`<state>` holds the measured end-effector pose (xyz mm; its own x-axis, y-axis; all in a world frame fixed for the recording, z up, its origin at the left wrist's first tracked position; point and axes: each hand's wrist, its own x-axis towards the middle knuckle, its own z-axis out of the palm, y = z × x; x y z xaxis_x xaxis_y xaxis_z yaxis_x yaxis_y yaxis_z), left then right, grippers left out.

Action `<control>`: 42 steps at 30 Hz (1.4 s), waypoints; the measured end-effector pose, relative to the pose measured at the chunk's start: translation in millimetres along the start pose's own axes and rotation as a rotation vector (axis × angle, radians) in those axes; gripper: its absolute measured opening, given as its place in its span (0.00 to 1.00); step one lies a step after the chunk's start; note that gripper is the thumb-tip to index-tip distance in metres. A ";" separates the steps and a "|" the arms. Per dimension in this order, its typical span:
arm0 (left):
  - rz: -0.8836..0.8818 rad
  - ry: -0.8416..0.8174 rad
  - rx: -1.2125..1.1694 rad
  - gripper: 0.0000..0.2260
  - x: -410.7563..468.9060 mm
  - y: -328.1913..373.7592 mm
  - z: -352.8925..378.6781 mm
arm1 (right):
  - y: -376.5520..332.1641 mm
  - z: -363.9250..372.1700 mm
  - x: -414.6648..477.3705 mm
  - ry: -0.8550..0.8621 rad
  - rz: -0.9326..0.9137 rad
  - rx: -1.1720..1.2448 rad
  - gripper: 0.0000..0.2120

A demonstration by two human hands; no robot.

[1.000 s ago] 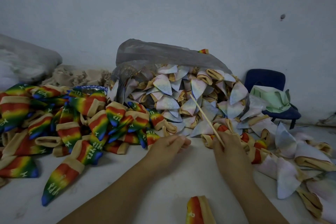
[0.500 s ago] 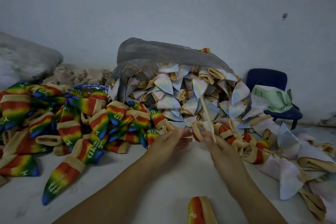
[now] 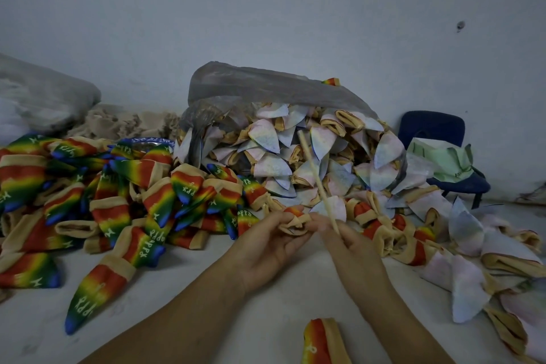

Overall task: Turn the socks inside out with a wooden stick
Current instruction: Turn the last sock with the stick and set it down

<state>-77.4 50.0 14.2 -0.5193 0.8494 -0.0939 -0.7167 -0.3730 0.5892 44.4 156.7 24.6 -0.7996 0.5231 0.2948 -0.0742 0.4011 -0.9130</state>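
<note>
A stray rainbow sock (image 3: 320,343) lies nearest on the pale surface (image 3: 177,319). Beyond it, the left hand (image 3: 266,248) pinches a bunched sock (image 3: 295,220), and the right hand (image 3: 351,248) grips the stick (image 3: 317,183). Behind are rainbow socks (image 3: 118,186), a bag (image 3: 266,89), a chair (image 3: 431,127) and the wall (image 3: 295,9). Half a second ago, the left hand hadn't closed on the sock.

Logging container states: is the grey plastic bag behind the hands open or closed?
Open. The grey plastic bag gapes toward the camera, and pale socks spill from its mouth.
</note>
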 end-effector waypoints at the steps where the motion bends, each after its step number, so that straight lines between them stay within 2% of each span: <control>1: -0.001 0.001 -0.004 0.20 0.6 -0.2 -0.2 | -0.8 -0.5 0.4 0.037 0.002 -0.009 0.09; 3: -0.007 -0.018 0.023 0.19 0.7 -1.2 -0.2 | -0.3 0.2 1.6 0.046 -0.041 -0.011 0.06; 7: -0.026 -0.108 0.209 0.14 -4.2 -5.4 3.6 | 3.8 2.7 5.0 -0.004 -0.080 -0.144 0.08; 10: -0.050 -0.132 0.206 0.13 -6.6 -6.9 7.4 | 5.5 1.5 5.2 0.018 -0.073 -0.154 0.07; 15: -0.066 -0.058 0.087 0.15 -8.0 -7.0 10.0 | 5.8 3.6 3.6 -0.012 -0.080 -0.165 0.09; 20: -0.024 0.009 0.120 0.19 -7.2 -7.3 11.3 | 6.8 4.7 4.6 -0.007 -0.178 -0.362 0.09; 23: -0.041 0.006 0.160 0.21 -5.7 -11.4 11.9 | 7.2 3.2 6.1 0.026 -0.171 -0.371 0.09; 28: -0.052 0.023 0.137 0.09 -5.8 -12.4 16.4 | 5.7 7.2 4.7 0.082 -0.191 -0.506 0.11; 30: -0.052 0.031 0.126 0.08 -5.7 -12.2 16.5 | 4.2 9.2 4.5 0.116 -0.201 -0.579 0.13; 32: -0.043 0.055 0.119 0.09 -4.2 -11.5 14.8 | 3.5 9.0 4.0 0.142 -0.198 -0.547 0.11; 34: -0.014 0.084 0.040 0.09 -2.7 -6.9 11.5 | 2.6 5.7 4.0 0.148 -0.181 -0.441 0.05; 36: 0.043 0.124 -0.100 0.13 -1.5 2.5 6.5 | 3.3 -0.9 2.9 0.106 -0.140 -0.395 0.13; 39: 0.122 0.181 -0.294 0.11 -1.4 19.2 -0.6 | 4.1 -9.9 -0.5 -0.038 -0.092 -0.576 0.23; 42: 0.155 0.228 -0.388 0.10 0.5 27.2 -7.8 | 1.9 -15.3 -3.0 -0.087 -0.142 -0.726 0.22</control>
<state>-100.8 37.4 23.9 -0.6915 0.6855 -0.2279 -0.7212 -0.6374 0.2712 55.8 167.4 26.2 -0.8581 0.3802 0.3450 0.2080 0.8718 -0.4434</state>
